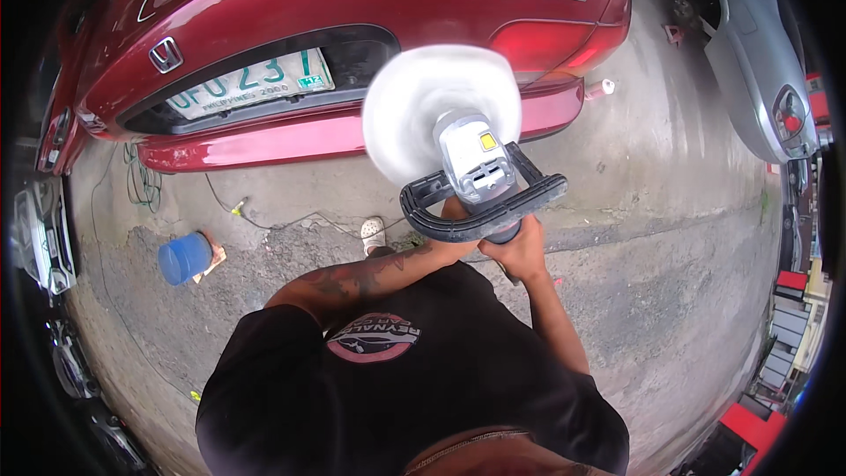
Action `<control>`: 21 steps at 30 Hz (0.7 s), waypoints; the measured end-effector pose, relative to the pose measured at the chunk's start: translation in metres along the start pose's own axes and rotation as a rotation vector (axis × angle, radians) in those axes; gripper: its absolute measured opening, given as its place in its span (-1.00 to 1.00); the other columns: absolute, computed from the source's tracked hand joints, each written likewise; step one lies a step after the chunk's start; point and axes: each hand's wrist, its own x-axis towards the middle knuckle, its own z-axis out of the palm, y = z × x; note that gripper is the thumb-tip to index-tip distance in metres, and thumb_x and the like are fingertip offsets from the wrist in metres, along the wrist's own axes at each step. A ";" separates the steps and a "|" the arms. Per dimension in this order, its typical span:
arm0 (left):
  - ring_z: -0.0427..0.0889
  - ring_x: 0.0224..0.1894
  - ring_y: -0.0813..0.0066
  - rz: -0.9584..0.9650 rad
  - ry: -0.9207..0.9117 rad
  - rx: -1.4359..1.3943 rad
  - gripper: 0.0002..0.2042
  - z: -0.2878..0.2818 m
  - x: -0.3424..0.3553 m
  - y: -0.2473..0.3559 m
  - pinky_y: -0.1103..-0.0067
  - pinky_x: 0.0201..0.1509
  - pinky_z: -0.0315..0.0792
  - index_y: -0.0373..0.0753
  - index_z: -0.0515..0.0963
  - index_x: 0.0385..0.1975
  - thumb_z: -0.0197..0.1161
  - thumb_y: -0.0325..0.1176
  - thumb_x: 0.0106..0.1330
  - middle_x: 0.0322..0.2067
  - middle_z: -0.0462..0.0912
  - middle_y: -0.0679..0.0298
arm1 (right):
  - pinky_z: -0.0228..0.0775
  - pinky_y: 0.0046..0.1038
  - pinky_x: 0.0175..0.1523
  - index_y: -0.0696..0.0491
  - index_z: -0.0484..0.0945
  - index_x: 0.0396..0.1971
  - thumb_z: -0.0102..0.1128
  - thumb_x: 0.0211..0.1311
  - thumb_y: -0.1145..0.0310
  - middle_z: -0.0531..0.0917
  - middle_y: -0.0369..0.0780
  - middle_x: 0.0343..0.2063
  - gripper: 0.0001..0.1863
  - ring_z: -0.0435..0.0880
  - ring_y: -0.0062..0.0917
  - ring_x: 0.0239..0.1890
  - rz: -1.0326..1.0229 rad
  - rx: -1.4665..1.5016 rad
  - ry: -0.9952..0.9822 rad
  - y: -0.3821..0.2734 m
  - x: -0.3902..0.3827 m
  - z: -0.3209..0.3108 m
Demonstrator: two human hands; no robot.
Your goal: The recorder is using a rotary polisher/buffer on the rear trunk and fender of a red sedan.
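Rotary polisher (476,157), upper centre of frame; its blurred white pad (441,92) overlaps the red sedan's rear bumper (282,144). Right hand (522,251) is wrapped round its rear grip (505,234); left hand (455,209) mostly hidden, closure indeterminable. Tilting could catch the pad on the bumper edge; slack cord (264,227) could snag.

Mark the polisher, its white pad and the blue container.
Polisher (474,155): head view, on its grey housing.
White pad (407,104): head view, on its blurred face, left of the housing.
Blue container (182,260): head view, on its side.
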 end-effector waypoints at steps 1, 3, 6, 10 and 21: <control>0.59 0.05 0.42 0.002 0.042 -0.018 -0.40 0.005 -0.003 0.000 0.46 0.16 0.49 -0.30 0.45 0.14 0.54 -0.43 0.07 0.01 0.61 0.23 | 0.53 -0.28 0.02 0.18 0.43 0.09 0.61 -0.31 0.37 0.70 -0.03 -0.14 -0.18 0.72 -0.27 -0.09 -0.008 -0.017 -0.041 0.002 -0.001 -0.004; 0.59 0.05 0.42 -0.149 0.031 -0.090 -0.42 0.017 0.003 -0.003 0.48 0.16 0.49 -0.29 0.46 0.13 0.53 -0.42 0.09 0.02 0.61 0.23 | 0.52 -0.25 0.01 0.18 0.43 0.10 0.60 -0.31 0.37 0.69 -0.03 -0.15 -0.17 0.72 -0.24 -0.10 -0.023 -0.089 -0.045 0.007 0.005 -0.018; 0.62 -0.03 0.39 0.181 0.046 -0.013 -0.62 0.043 0.029 -0.016 0.44 0.06 0.52 -0.33 0.53 0.00 0.42 -0.39 0.20 -0.09 0.66 0.18 | 0.51 -0.26 0.02 0.18 0.43 0.10 0.56 -0.32 0.41 0.68 -0.03 -0.18 -0.18 0.70 -0.22 -0.13 -0.062 -0.109 -0.035 0.019 0.012 -0.044; 0.62 -0.05 0.43 0.269 0.182 -0.058 -0.64 0.065 0.040 -0.022 0.45 0.02 0.53 -0.35 0.55 -0.02 0.41 -0.42 0.19 -0.12 0.68 0.20 | 0.52 -0.27 0.00 0.17 0.43 0.11 0.51 -0.33 0.42 0.67 -0.04 -0.19 -0.19 0.69 -0.22 -0.17 -0.149 -0.169 -0.038 0.022 0.032 -0.060; 0.49 0.14 0.36 -0.443 0.309 -0.793 -0.54 0.032 0.010 -0.056 0.30 0.00 0.46 -0.13 0.49 0.12 0.43 -0.32 0.22 0.04 0.56 0.29 | 0.54 -0.22 0.06 0.05 0.30 0.34 0.65 -0.34 0.31 0.64 0.03 -0.02 0.08 0.66 -0.07 0.02 -0.196 -0.358 -0.292 0.040 0.057 -0.026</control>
